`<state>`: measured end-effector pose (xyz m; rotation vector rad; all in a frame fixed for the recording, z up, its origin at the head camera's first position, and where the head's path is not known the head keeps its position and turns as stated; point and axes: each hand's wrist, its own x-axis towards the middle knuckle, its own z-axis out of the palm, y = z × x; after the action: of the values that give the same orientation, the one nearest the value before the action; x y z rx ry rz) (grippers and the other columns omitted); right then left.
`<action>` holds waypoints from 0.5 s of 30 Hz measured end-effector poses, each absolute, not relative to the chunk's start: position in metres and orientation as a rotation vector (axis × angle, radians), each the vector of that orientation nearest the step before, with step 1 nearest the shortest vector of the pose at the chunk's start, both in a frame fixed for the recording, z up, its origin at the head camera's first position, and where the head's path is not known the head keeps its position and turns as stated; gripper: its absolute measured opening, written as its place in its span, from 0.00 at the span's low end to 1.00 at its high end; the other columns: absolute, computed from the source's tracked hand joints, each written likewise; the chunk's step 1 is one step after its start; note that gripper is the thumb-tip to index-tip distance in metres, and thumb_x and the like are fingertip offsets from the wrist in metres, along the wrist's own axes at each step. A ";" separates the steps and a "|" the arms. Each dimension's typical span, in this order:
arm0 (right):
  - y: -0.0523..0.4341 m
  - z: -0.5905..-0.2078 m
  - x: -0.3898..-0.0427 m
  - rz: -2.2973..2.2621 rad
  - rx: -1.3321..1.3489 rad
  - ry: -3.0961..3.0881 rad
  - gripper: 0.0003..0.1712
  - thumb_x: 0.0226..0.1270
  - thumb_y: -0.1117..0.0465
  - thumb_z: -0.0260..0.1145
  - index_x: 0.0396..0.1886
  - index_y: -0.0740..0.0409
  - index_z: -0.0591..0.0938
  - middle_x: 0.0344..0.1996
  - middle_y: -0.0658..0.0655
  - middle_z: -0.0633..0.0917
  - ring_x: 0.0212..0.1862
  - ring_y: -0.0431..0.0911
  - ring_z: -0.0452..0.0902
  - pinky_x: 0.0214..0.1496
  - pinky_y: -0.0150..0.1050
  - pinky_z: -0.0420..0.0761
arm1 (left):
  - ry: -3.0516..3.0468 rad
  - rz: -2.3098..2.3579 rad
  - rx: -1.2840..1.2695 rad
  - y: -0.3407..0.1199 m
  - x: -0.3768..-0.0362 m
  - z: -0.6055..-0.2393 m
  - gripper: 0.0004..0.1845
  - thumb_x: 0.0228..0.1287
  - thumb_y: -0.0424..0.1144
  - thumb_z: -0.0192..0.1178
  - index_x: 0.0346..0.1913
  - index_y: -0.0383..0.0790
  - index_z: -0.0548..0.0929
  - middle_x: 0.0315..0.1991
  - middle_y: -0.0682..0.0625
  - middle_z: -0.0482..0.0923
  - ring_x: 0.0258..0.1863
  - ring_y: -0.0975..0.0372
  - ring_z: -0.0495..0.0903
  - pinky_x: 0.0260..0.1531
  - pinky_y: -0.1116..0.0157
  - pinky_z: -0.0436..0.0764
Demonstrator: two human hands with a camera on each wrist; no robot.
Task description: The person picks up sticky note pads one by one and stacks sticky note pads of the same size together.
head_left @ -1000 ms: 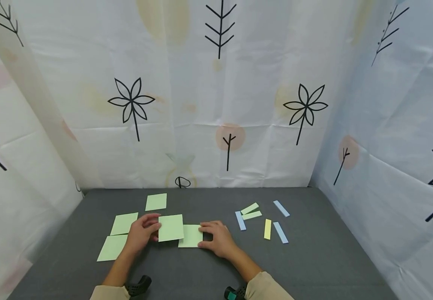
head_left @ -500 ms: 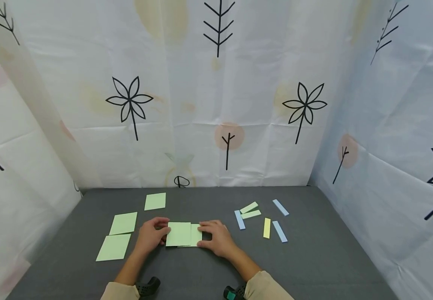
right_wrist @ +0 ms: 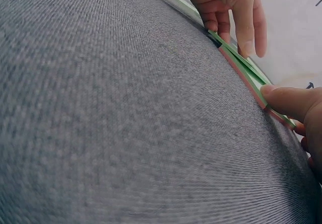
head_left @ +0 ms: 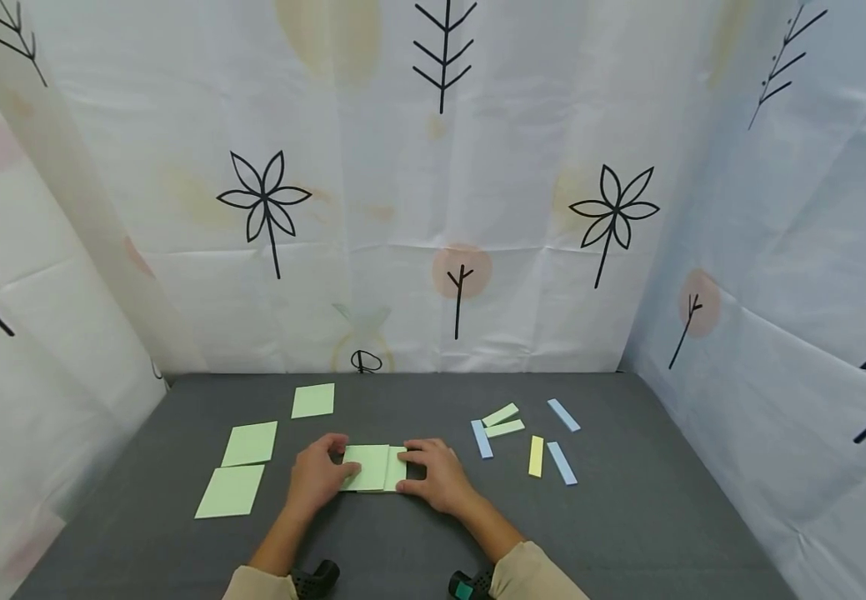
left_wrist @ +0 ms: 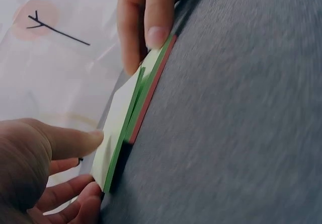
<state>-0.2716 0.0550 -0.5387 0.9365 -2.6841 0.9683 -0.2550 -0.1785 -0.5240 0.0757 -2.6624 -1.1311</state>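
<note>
A pale green sticky note pad (head_left: 367, 467) overlaps a lower stack of sticky notes (head_left: 397, 468), offset to its left. The left hand (head_left: 320, 475) pinches the upper pad by its left side, thumb on top and fingers beneath, as the left wrist view shows. Along the stack's right side, the right hand (head_left: 440, 479) grips it between thumb and fingers. In the left wrist view the lower stack has a green layer over a reddish layer (left_wrist: 153, 90). A narrow gap shows between the upper pad (left_wrist: 118, 126) and the stack.
Three green squares lie at the left: one at the back (head_left: 313, 401), one in the middle (head_left: 248, 443), one nearer (head_left: 228, 492). To the right are several narrow strips: green (head_left: 504, 428), blue (head_left: 563, 463) and yellow (head_left: 535, 457). Patterned fabric (head_left: 402, 208) surrounds the grey table (head_left: 628, 533).
The left hand has moved rightward with the upper pad, lowering it over more of the stack. The right hand has stayed at the stack's right side.
</note>
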 end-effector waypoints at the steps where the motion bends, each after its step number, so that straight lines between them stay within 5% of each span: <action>1: 0.055 -0.539 -0.272 0.971 0.936 -2.684 0.27 0.57 0.50 0.74 0.56 0.56 0.83 0.60 0.55 0.78 0.62 0.53 0.69 0.59 0.61 0.66 | -2.666 -1.114 0.083 -0.177 -0.255 -0.524 0.22 0.47 0.36 0.74 0.48 0.35 0.83 0.39 0.46 0.82 0.41 0.50 0.79 0.43 0.47 0.73; 15: 0.054 -0.536 -0.266 1.098 0.777 -2.726 0.43 0.54 0.49 0.76 0.68 0.55 0.71 0.58 0.50 0.79 0.61 0.52 0.69 0.61 0.55 0.65 | -2.676 -1.042 0.127 -0.159 -0.251 -0.522 0.23 0.46 0.37 0.75 0.49 0.37 0.84 0.40 0.43 0.81 0.39 0.48 0.79 0.41 0.45 0.73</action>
<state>-0.2657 0.0541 -0.5359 0.7772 -2.7260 1.0978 -0.2508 -0.1595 -0.5221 0.1266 -2.6764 -1.0423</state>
